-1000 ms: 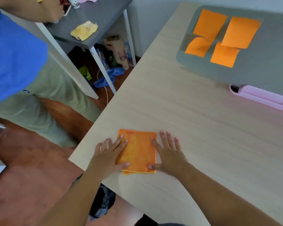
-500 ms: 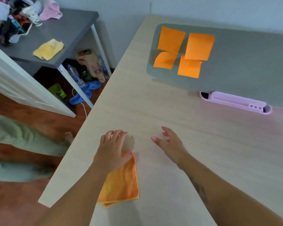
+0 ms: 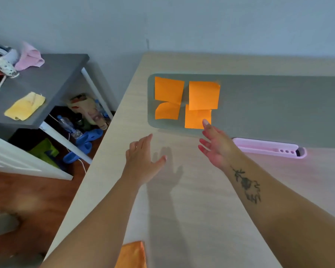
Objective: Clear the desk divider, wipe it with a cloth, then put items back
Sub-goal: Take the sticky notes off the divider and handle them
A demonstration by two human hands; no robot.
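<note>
Off to the left, a grey side table [image 3: 52, 78] carries a yellow cloth [image 3: 24, 106], well apart from the job. On the near edge of the desk [image 3: 201, 209], low in view between the forearms, lies the orange cloth [image 3: 132, 255], held by neither hand. The left hand [image 3: 141, 159] hovers over the bare desk top, fingers loose and spread, holding nothing. Ahead of it four orange sticky notes [image 3: 168, 90] cling to the left end of the grey desk divider [image 3: 278, 107], two above and two below, the lower left one curled at an upper corner. The right hand [image 3: 216, 147] is likewise relaxed and empty, its longest fingertip over the bottom edge of the lower right note [image 3: 196, 118]; whether it touches the paper I cannot tell. The step in hand looks to be clearing, so each note is best pinched at a free edge and peeled slowly toward whichever edge is stuck, the other hand flat on the panel so it does not rock, then stacked on the desk for putting back. At the right, a pink pen tray [image 3: 267, 147] sits at the divider's foot and likely needs lifting off too before wiping
</note>
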